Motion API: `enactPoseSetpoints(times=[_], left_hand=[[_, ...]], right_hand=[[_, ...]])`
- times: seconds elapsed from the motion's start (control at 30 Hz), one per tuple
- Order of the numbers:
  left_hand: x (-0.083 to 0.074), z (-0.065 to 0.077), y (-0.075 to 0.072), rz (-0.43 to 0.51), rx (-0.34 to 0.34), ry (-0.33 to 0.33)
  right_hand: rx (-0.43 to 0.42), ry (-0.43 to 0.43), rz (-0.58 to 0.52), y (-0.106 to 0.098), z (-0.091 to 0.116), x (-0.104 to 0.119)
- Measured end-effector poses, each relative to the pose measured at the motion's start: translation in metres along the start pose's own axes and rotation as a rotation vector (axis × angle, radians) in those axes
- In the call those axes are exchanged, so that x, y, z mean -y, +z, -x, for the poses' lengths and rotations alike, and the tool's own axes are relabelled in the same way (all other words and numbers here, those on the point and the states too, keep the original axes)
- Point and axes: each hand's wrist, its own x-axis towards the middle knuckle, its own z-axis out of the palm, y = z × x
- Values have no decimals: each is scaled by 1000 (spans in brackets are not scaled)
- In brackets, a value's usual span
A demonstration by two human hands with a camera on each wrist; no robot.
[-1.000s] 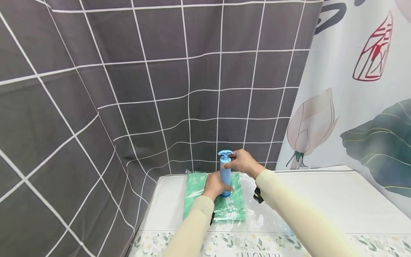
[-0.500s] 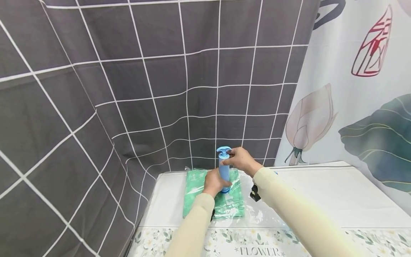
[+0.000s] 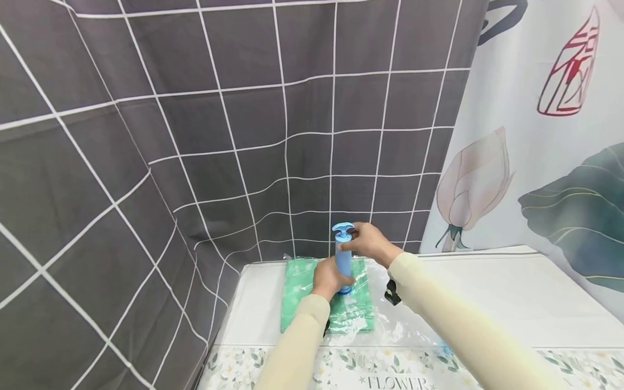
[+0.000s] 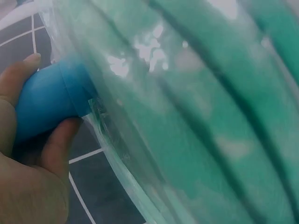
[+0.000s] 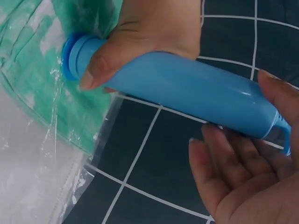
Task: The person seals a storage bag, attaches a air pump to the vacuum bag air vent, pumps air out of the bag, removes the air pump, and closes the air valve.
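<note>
A blue hand pump (image 3: 343, 262) stands upright on a clear plastic bag (image 4: 154, 140) with folded green fabric-like material inside. My left hand (image 3: 329, 277) grips the pump's barrel near its base, thumb to the front. In the right wrist view, that same hand wraps the lower end of the barrel (image 5: 187, 88), beside the pump's flared foot. My right hand (image 3: 371, 242) is at the upper end, just under the T-shaped handle (image 3: 343, 226). Its thumb and fingers lie on opposite sides of the barrel top. The handle sits slightly above the barrel; the right palm hides part of it in the right wrist view.
The bag's loose transparent part (image 3: 392, 327) spreads right over the white table (image 3: 478, 303). A floral printed strip (image 3: 351, 360) runs along the front. A grey gridded curtain (image 3: 302, 157) hangs behind and left; a lotus-printed curtain (image 3: 487, 179) hangs right.
The head view has shifted slightly. Both hands stay on the pump in nearly the same places, and the handle's height shows no clear difference.
</note>
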Motion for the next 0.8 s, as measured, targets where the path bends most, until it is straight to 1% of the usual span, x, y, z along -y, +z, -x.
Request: enactPoseSetpoints(times=[0.1,0.17,0.3,0.4,0.43,0.47,0.57,0.63,0.67,0.7,0.8], left_hand=[[2,-3,4,-5,-7,7],[6,-6,8,1,-8,6],[8,-5,10,-2,-14,15],[7,-2,7,13,-16,6],[9,-2,8,7,-23,13],[5,1,5,14,-21,14],[-4,8,-4,42,-16,21],[-3,7,0,18,-44,48],[-3,8,0,17,-48,45],[0,5,5,1,-64,52],[9,-1,13,-23,-91,70]], right_hand=[[-22,-57,-3,-6,-4,5],[-27,-113,46,-9,-7,9],[-14,-234,284,-13,-10,19],[-11,-282,438,-14,-11,28],[-11,-291,468,-15,-11,30],[-11,-296,491,-15,-10,32],[-17,-314,515,-18,-10,37],[-31,-326,517,-19,-11,40],[-41,-330,516,-21,-12,42],[-53,-334,513,-22,-13,44],[-100,-343,504,-28,-16,54]])
